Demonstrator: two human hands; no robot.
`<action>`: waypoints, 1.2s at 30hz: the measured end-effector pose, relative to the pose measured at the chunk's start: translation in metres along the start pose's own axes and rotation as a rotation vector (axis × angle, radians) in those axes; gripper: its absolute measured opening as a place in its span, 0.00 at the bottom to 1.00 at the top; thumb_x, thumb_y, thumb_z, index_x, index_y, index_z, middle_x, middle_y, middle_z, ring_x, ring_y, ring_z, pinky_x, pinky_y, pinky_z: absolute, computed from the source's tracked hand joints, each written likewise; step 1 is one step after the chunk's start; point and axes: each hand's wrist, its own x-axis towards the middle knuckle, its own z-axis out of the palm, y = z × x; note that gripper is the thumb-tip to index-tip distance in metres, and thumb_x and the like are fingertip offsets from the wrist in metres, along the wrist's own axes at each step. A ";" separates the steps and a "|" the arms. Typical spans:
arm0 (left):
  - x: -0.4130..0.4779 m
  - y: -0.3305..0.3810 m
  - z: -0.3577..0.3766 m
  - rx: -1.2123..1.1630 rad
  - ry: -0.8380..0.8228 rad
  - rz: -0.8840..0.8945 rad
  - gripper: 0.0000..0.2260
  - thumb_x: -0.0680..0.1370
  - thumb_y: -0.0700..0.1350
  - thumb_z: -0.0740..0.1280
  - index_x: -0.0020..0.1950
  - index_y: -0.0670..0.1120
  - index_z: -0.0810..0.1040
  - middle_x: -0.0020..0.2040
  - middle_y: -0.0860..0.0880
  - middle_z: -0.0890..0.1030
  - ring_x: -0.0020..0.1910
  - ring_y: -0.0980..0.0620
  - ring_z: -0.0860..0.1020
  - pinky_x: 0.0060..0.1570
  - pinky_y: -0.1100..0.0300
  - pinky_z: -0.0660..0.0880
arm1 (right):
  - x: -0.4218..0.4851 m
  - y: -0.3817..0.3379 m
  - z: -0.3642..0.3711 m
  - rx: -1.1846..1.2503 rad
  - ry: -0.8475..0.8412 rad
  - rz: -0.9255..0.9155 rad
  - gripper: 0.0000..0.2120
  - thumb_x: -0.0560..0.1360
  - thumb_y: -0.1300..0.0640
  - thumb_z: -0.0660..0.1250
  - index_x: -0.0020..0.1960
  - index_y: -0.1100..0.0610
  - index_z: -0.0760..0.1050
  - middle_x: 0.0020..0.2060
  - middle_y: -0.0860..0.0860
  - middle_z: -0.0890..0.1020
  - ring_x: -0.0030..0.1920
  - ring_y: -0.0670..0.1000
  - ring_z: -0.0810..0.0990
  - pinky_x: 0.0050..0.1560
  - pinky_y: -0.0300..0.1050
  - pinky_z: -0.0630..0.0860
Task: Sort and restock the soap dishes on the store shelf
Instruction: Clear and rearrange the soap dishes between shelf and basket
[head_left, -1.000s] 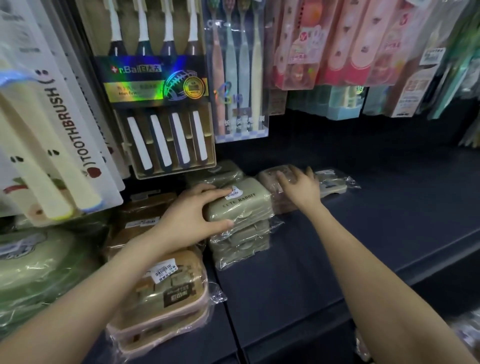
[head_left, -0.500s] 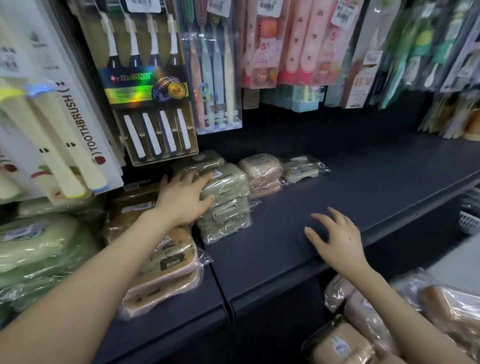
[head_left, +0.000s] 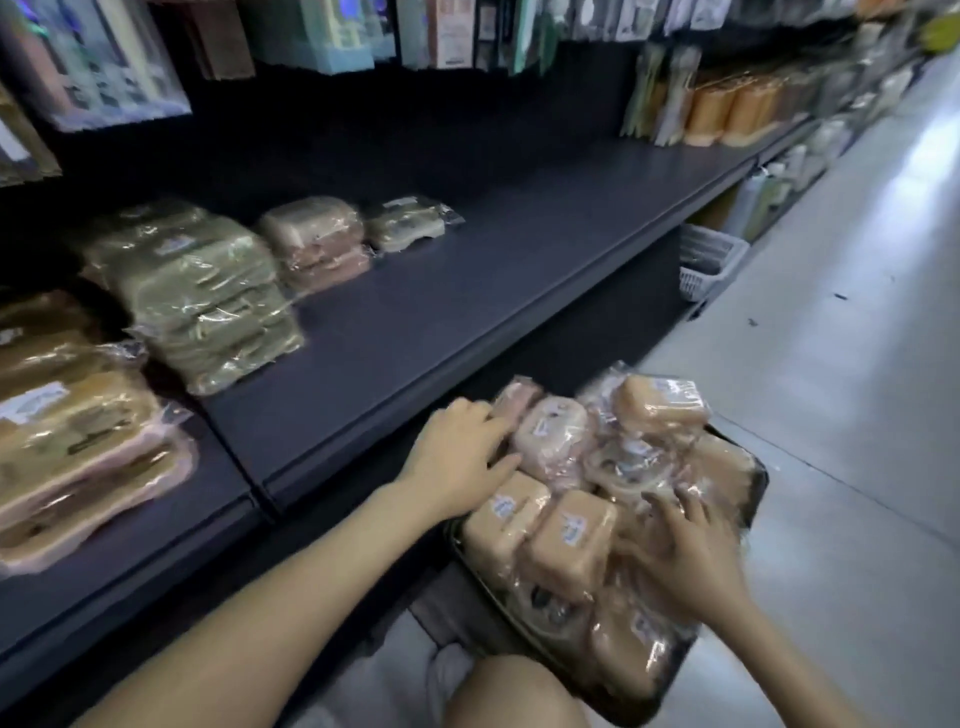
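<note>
Both hands over a dark tray (head_left: 754, 480) heaped with wrapped tan soap dishes (head_left: 563, 535), near right, below the shelf (head_left: 467, 312) edge. Left hand (head_left: 462, 457): grip apart, straight fingers resting on the heap's far-left packs. Right hand (head_left: 691, 551): grip apart, fingers spread on the near-right wrappers; blur hides finer contact. On the shelf, left: green stack (head_left: 208, 291), with the pink stack (head_left: 317, 239) just beside it to the right

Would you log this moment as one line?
left hand: touching dishes | right hand: spread over dishes | tray: full | shelf: part stocked
</note>
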 end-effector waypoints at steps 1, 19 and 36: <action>0.002 0.008 0.020 -0.061 -0.103 -0.065 0.20 0.76 0.59 0.61 0.61 0.48 0.78 0.57 0.46 0.78 0.56 0.43 0.74 0.57 0.51 0.71 | -0.004 0.007 0.002 -0.021 0.000 0.014 0.46 0.60 0.24 0.57 0.69 0.51 0.72 0.69 0.62 0.70 0.67 0.66 0.69 0.63 0.59 0.68; 0.015 0.068 0.151 -0.239 -0.455 -0.382 0.46 0.68 0.62 0.70 0.78 0.51 0.49 0.69 0.42 0.68 0.67 0.40 0.66 0.65 0.50 0.66 | 0.007 0.052 0.012 0.494 -0.088 0.428 0.47 0.61 0.42 0.78 0.74 0.48 0.61 0.67 0.55 0.68 0.65 0.59 0.70 0.62 0.58 0.72; 0.010 0.017 -0.039 -0.153 0.175 -0.264 0.41 0.59 0.70 0.57 0.70 0.59 0.70 0.67 0.53 0.72 0.63 0.49 0.68 0.65 0.57 0.63 | 0.074 -0.063 -0.105 0.847 0.186 0.179 0.38 0.59 0.41 0.75 0.67 0.45 0.67 0.55 0.47 0.76 0.55 0.52 0.77 0.57 0.55 0.76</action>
